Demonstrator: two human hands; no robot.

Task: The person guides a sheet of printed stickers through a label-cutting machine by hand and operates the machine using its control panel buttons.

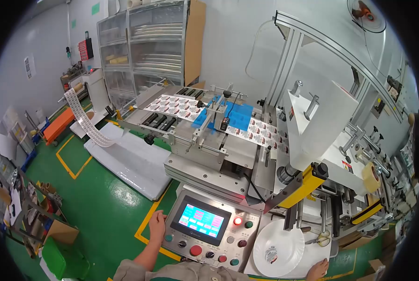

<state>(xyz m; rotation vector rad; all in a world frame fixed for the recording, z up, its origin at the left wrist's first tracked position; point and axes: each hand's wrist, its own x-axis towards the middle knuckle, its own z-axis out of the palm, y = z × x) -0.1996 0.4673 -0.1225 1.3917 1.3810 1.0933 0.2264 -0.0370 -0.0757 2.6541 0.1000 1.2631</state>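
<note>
My left hand (pixel 157 225) rests at the left edge of the control panel (pixel 177 206), beside its lit touchscreen (pixel 201 221). Its fingers are loosely bent and hold nothing visible. At the bottom right, my right hand (pixel 318 270) lies by the edge of a white board (pixel 253 268), fingers extended, with nothing seen in it. On that board, left of this hand, is a white plate (pixel 289 248) with a small printed label (pixel 270 255) on it. Scissors (pixel 322 239) lie just behind the hand.
A printed label web (pixel 174 107) runs through the machine, past a blue sheet (pixel 239 115). A yellow bar (pixel 304 186) slants over the board's back. On the left are a loose label strip (pixel 84 122), a wrapped white slab (pixel 129 164) and a green bin (pixel 64 260).
</note>
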